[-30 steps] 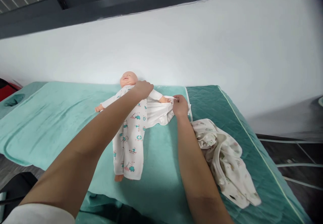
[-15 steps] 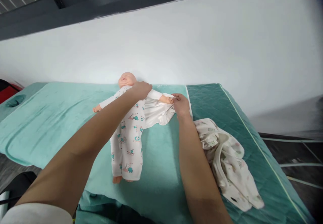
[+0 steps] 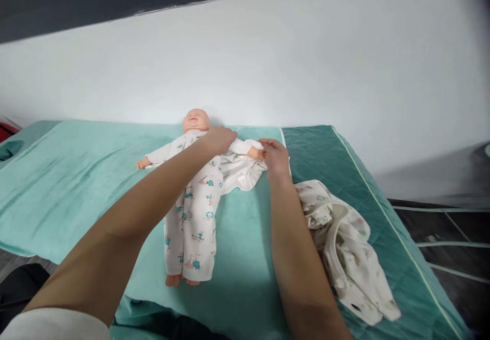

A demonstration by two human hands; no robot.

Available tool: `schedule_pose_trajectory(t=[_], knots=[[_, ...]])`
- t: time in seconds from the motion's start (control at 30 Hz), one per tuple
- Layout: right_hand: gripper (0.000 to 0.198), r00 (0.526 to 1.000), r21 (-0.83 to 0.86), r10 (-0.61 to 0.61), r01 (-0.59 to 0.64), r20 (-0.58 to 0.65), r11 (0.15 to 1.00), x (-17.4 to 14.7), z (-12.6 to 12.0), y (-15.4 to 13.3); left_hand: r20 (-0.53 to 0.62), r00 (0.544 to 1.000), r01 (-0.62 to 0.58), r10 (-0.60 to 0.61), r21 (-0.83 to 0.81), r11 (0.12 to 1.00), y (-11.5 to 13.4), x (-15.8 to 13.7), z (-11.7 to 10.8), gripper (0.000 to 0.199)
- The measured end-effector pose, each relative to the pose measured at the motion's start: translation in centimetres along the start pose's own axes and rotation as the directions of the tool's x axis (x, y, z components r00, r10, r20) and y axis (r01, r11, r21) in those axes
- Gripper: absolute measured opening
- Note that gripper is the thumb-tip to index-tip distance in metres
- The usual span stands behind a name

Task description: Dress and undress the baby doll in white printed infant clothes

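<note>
A baby doll lies on its back, dressed in a white romper with teal animal prints and long white sleeves. My left hand is curled closed around its upper arm at the shoulder; the fingertips are partly hidden. Beside the doll's hand, my right hand pinches the edge of a white garment spread flat under that arm. The doll's other arm stretches out to the left, and its bare feet point toward me.
A crumpled white printed baby garment lies by my right forearm. Under the doll is a light green sheet, with a darker green quilted cover to the right. A white wall stands behind the bed. Metal rails show at the right.
My left hand has shifted slightly right along the doll's arm. The right hand stays at the garment edge. The view has tilted down a little.
</note>
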State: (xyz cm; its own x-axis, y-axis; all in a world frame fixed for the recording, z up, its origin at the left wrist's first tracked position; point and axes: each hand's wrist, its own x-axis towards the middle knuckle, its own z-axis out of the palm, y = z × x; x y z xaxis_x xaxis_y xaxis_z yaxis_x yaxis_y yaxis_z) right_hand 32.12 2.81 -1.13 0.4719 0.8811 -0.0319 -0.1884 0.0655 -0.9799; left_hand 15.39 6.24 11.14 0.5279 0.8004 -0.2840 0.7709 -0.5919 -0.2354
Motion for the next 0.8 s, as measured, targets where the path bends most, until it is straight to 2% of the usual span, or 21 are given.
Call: schedule_pose_trajectory(t=[0.17, 0.43, 0.67, 0.73, 0.8], knots=[[0.024, 0.987, 0.011, 0.087, -0.089, 0.137, 0.996, -0.8, 0.1, -0.7, -0.031, 0.999, -0.027, 0.028, 0.045, 0.999, 0.0, -0.2, 0.6, 0.044], [0.018, 0.991, 0.043, 0.123, -0.126, 0.061, 0.991, -0.2, -0.5, -0.5, -0.058, 0.997, -0.051, 0.057, 0.099, 0.994, -0.4, -1.2, 0.7, 0.042], [0.019, 0.985, 0.124, 0.172, -0.172, 0.012, 0.977, 0.1, -0.1, -0.3, -0.055, 0.998, -0.019, 0.023, 0.064, 0.998, -0.2, -1.4, 0.2, 0.046], [0.020, 0.989, 0.133, 0.145, -0.141, -0.020, 0.981, 0.2, 0.0, -0.4, -0.052, 0.999, -0.016, 0.018, 0.045, 0.999, 0.1, -1.0, 0.4, 0.046], [0.019, 0.995, 0.109, 0.064, -0.056, -0.072, 0.992, 0.4, 0.2, -0.3, -0.054, 0.998, -0.012, 0.013, 0.023, 1.000, 0.4, -0.5, 0.6, 0.045]])
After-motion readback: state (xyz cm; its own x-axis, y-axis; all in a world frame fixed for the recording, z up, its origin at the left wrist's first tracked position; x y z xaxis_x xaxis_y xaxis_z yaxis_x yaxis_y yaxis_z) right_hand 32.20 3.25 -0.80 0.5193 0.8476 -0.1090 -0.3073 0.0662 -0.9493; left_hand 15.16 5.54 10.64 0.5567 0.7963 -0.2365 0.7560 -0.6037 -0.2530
